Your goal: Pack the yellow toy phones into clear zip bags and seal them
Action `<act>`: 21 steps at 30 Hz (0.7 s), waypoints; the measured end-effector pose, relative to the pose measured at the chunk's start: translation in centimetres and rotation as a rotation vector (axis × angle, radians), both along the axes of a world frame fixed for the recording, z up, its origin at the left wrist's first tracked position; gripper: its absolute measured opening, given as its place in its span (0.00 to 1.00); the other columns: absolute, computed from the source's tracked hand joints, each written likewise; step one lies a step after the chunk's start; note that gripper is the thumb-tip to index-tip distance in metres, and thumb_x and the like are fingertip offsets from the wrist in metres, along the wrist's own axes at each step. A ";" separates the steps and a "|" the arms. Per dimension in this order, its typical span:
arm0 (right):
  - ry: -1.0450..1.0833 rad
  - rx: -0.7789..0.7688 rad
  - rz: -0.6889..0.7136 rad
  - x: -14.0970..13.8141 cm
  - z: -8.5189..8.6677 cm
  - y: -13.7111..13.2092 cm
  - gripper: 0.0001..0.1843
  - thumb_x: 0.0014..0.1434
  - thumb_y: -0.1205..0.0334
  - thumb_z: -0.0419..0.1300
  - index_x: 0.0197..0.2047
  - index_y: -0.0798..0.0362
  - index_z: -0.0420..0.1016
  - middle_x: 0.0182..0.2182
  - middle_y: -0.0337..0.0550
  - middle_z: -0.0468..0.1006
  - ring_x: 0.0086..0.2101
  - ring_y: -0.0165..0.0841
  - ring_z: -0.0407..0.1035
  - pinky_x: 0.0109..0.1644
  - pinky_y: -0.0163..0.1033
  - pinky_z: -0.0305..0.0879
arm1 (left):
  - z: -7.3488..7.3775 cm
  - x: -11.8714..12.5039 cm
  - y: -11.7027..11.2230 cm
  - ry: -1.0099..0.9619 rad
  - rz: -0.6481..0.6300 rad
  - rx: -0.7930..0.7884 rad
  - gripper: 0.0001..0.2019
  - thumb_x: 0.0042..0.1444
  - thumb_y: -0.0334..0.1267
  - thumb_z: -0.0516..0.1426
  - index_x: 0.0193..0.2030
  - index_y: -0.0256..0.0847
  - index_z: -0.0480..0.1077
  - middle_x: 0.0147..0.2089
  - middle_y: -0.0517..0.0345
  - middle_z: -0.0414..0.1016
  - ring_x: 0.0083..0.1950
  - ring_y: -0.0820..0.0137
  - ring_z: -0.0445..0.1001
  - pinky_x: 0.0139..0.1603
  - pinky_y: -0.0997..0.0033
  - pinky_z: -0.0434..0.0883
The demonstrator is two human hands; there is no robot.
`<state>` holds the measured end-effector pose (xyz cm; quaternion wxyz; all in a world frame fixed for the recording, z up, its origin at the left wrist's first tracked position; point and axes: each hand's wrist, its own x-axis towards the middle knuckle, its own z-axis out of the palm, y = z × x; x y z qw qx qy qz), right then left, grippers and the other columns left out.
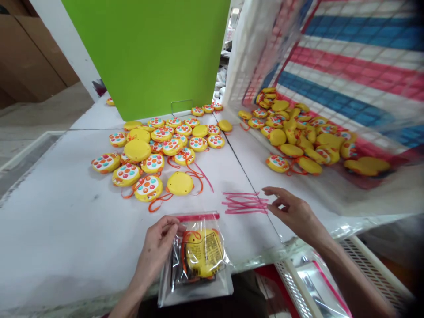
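My left hand point(159, 247) pinches the top left edge of a clear plastic bag point(195, 282) at the table's near edge. Inside the bag lies a yellow round toy point(203, 254) with an orange cord. The bag has a red strip point(198, 217) along its mouth. My right hand point(291, 212) hovers with fingers spread, fingertips beside a small heap of pink strips point(245, 203) on the white table point(66, 221). It holds nothing.
Several yellow toys with coloured buttons point(155, 150) lie spread in the middle of the table. More toys point(298, 137) pile up in a big striped woven bag point(347, 66) at right. A green board point(149, 53) stands behind. A white crate point(331, 282) sits below right.
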<state>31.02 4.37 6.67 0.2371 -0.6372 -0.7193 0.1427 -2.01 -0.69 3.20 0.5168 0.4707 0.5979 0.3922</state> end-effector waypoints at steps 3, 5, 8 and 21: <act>0.071 -0.006 0.027 -2.5 0.7 0.2 0.15 0.54 0.62 0.54 0.45 0.52 0.72 0.38 0.45 0.77 0.26 0.31 0.69 0.30 0.36 0.64 | 0.0 0.0 0.0 -0.025 -0.004 -0.015 0.09 0.55 0.44 0.53 0.35 0.40 0.65 0.35 0.54 0.77 0.37 0.64 0.75 0.40 0.66 0.69; 0.182 -0.122 0.125 -5.0 0.2 0.5 0.11 0.56 0.60 0.53 0.35 0.53 0.76 0.29 0.42 0.77 0.26 0.32 0.68 0.30 0.35 0.64 | 0.0 0.0 0.0 -0.016 -0.001 -0.005 0.09 0.54 0.43 0.53 0.35 0.40 0.66 0.34 0.54 0.77 0.37 0.64 0.75 0.40 0.66 0.68; 0.393 -0.440 0.270 -8.7 -1.6 1.5 0.10 0.52 0.58 0.59 0.33 0.55 0.76 0.24 0.40 0.75 0.24 0.30 0.67 0.25 0.33 0.62 | 0.1 0.1 0.1 0.003 0.002 0.020 0.09 0.54 0.43 0.53 0.34 0.39 0.66 0.33 0.54 0.77 0.36 0.64 0.75 0.39 0.66 0.68; 0.612 -0.592 0.347 -9.7 -3.8 2.1 0.04 0.47 0.65 0.58 0.27 0.56 0.71 0.17 0.31 0.64 0.18 0.23 0.55 0.21 0.28 0.51 | -0.5 -0.6 -0.4 -0.013 0.011 -0.003 0.10 0.54 0.46 0.53 0.33 0.42 0.63 0.26 0.63 0.70 0.28 0.70 0.70 0.30 0.74 0.66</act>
